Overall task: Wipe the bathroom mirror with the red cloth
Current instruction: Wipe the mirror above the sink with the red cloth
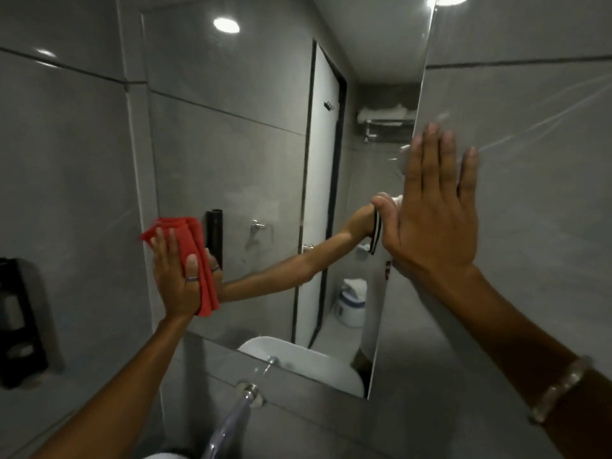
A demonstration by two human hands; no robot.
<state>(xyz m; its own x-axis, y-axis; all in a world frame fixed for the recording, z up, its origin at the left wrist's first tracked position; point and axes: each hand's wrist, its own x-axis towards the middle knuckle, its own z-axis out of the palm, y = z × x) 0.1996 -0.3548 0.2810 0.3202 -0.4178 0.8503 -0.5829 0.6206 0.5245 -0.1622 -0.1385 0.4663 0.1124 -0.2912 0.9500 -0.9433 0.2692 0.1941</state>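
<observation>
The bathroom mirror (251, 134) fills the middle of the wall, reflecting a door, grey tiles and an arm. My left hand (177, 279) presses a folded red cloth (193, 250) flat against the mirror's lower left edge; the cloth shows above and to the right of my fingers. My right hand (433, 213) lies flat and open on the wall at the mirror's right edge, fingers pointing up, holding nothing.
A chrome tap (245, 402) juts from the wall below the mirror. A black soap dispenser (20, 319) hangs on the left wall. The white basin shows only as a reflection (298, 359). Grey tiled wall (530, 193) lies on the right.
</observation>
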